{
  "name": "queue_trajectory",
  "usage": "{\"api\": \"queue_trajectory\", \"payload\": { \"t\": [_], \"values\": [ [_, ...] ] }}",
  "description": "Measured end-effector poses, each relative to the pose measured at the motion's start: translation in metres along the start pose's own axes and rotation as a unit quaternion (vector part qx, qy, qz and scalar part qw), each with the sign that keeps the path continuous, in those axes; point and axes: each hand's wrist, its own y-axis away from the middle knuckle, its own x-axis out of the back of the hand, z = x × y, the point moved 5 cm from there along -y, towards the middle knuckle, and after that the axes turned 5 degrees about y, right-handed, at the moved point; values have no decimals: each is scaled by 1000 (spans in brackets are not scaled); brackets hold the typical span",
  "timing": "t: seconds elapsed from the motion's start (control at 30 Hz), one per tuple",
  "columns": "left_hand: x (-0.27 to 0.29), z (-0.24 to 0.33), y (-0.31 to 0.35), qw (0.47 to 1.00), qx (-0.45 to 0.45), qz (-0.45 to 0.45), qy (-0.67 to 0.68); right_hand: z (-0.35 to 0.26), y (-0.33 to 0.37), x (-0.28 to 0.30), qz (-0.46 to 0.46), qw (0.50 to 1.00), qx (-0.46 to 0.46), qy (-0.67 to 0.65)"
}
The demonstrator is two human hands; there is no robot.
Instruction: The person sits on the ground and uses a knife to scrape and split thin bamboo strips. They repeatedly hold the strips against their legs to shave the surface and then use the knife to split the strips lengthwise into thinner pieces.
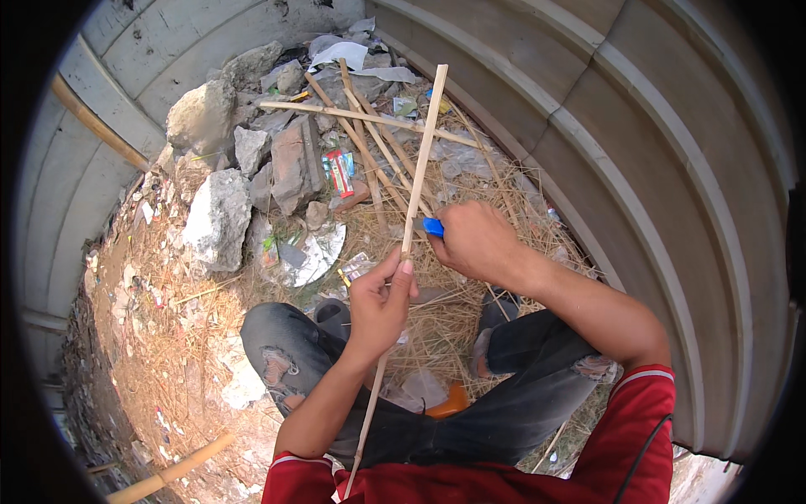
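My left hand (379, 301) is closed around a long, pale bamboo strip (429, 139), thumb lying along it. The strip slants from my lap up and away, its far end raised above the ground litter. In my closed right hand (480, 244) is a blue-handled knife (432, 227), mostly covered by my fingers. Its front end meets the strip's right side just above my left thumb; the blade is hardly visible. Beyond my hands, several more bamboo strips (369, 118) lie crossed on the ground.
Rocks and broken bricks (295, 164) are piled ahead to the left. A corrugated metal wall (638, 168) curves along the right, and a pale panel wall (159, 59) stands at the left. Dry straw (445, 323) and litter cover the ground. An orange object (447, 401) lies between my legs.
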Motion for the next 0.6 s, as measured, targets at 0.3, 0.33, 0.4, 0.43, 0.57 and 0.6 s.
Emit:
{"api": "queue_trajectory", "payload": {
  "t": [0.3, 0.33, 0.4, 0.43, 0.57, 0.6],
  "values": [
    [4, -3, -5, 999, 43, 20, -19, -1, -16, -23, -23, 995, 14, 100],
    [2, -1, -5, 999, 46, 21, -15, 8, -21, -19, -12, 994, -5, 105],
    [-4, -7, 6, 998, 56, 0, -26, 41, -40, -6, 29, 992, -60, 109],
    [-6, -8, 11, 998, 61, -8, -32, 62, -48, -1, 57, 988, -95, 107],
    [-16, -7, 15, 997, 66, -37, 5, 74, -41, 8, 92, 986, -101, 99],
    [-13, -6, 15, 996, 84, -32, 23, 57, -34, 4, 60, 990, -79, 98]
  ]
}}
